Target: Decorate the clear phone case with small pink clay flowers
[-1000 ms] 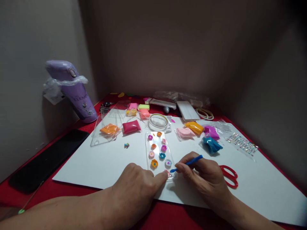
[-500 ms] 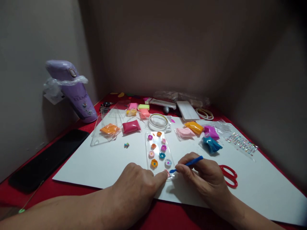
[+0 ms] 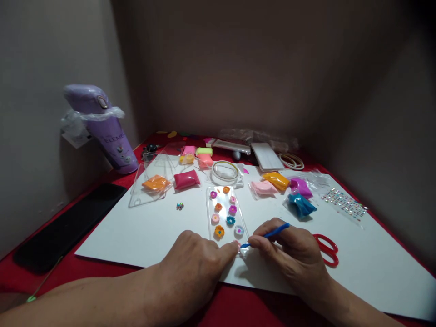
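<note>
A clear phone case (image 3: 224, 209) lies in front of me, dotted with small clay flowers in orange, pink, purple, teal and pale blue. My left hand (image 3: 200, 263) rests at its near end, index finger reaching onto a small pink clay piece (image 3: 237, 245). The other left fingers are curled, and whatever they may hold is hidden. Pinched in my right hand (image 3: 293, 254) is a blue clay modelling tool (image 3: 275, 230). The tool's tip meets the pink piece beside my left fingertip.
Packets of clay, including red (image 3: 186, 180), teal (image 3: 301, 206) and orange (image 3: 156, 182), lie around the white board (image 3: 136, 236). Red-handled scissors (image 3: 335, 247) sit by my right hand. A tape roll (image 3: 225, 170), gem stickers (image 3: 344, 202), black phone (image 3: 71, 227) and purple bottle (image 3: 111, 141) stand around.
The blue tool's tip has shifted slightly left and down onto the pink clay piece. My left hand has stayed nearly in place.
</note>
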{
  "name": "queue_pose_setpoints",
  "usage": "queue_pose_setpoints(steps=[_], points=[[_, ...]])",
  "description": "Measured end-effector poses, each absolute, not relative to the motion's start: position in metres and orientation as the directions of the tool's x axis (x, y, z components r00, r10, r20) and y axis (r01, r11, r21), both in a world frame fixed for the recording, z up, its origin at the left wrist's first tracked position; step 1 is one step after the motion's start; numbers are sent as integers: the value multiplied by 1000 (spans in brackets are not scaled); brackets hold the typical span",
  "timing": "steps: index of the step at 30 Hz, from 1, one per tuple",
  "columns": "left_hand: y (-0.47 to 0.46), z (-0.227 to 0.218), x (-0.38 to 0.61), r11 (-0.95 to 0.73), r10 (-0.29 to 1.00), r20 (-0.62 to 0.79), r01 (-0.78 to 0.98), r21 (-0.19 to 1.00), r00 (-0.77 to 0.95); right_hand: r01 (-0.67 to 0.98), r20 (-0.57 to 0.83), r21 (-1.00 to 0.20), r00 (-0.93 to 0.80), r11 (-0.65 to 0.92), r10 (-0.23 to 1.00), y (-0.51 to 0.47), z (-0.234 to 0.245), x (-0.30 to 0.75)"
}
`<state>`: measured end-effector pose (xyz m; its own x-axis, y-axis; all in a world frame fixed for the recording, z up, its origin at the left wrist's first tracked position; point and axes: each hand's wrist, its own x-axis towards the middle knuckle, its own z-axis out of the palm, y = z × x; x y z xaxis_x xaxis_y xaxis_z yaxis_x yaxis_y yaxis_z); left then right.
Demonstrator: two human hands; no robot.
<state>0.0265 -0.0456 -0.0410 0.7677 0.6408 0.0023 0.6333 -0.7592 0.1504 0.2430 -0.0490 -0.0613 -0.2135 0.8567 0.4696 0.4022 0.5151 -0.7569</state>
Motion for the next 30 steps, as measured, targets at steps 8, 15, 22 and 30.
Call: queue_pose_setpoints(steps=[8,15,22,30], points=[[-45,-44,27,-761,639,32,626,168,768,437,459,-757,-173,485,872,-50,-60,242],[-46,-41,28,-761,641,8,634,139,768,422,461,-755,-203,502,864,-48,-63,243],[-45,-40,28,-758,642,-1,636,144,767,438,468,-744,-196,504,862,-50,-59,242],[-44,-42,26,-745,647,-2,633,211,762,436,487,-715,-251,547,837,-51,-58,241]])
